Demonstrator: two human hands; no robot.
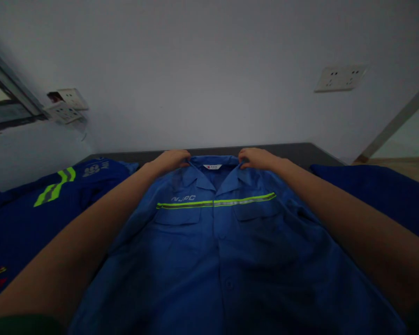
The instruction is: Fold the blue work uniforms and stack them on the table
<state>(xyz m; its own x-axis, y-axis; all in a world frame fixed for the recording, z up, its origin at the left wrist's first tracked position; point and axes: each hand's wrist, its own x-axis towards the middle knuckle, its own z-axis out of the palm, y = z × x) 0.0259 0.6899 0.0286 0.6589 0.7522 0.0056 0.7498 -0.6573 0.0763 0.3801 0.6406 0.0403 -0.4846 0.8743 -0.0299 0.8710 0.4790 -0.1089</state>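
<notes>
A blue work jacket (209,242) lies spread front side up on a dark table, its collar toward the wall. A yellow-green reflective stripe crosses its chest, with white letters above it on the left and a white label inside the collar. My left hand (174,159) pinches the left end of the collar between thumb and fingers. At the collar's opposite end my right hand (253,157) grips the cloth the same way. Both arms reach forward along the jacket's sides. The sleeves are partly hidden under my forearms.
Another blue garment (66,186) with reflective stripes lies on the left. Dark blue cloth (373,190) is on the right. Behind the dark table (293,150) rises a pale wall with sockets (340,78) on the right and more sockets (64,110) near a window frame.
</notes>
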